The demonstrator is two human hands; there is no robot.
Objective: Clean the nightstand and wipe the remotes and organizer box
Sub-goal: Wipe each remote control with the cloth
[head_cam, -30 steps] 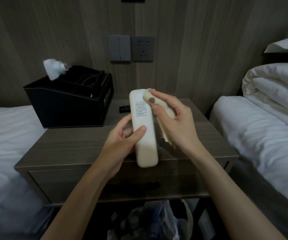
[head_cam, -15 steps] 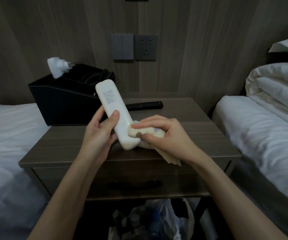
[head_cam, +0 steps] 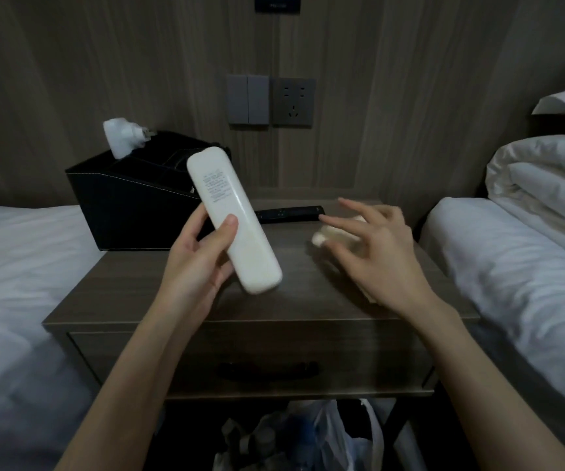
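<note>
Left hand (head_cam: 199,263): wrapped round the lower half of the white remote (head_cam: 236,232), thumb laid across its back, fingers curled behind.
White remote: held aloft over the nightstand (head_cam: 274,304), tilted, top end leaning toward the organizer box (head_cam: 131,212), printed back facing the camera.
Right hand (head_cam: 383,253): spread and blurred over the cloth (head_cam: 328,236), fingers straight, gripping nothing; contact with the cloth too smeared to call.
Cloth: bunched on the nightstand top, right of centre, just in front of the black remote's near end.
Black remote (head_cam: 287,214): flat at the rear of the top, beside the box, untouched.
Organizer box: rear left corner, black, a white plug adapter (head_cam: 119,137) poking out of it.
Handling, white remote: probably light, rigid, smooth plastic, likely slippery under a damp wipe; best taken by the narrow sides at mid-length, leaving both faces free.
Handling, cloth: soft and limp; a pinch at the bunched middle should lift all of it.
Handling, box: stiff-walled and bulkier; likely better wiped where it stands, steadied at the rim.
Stage, by judgement: white remote in hand for wiping; black remote, box and top seemingly yet to do.
</note>
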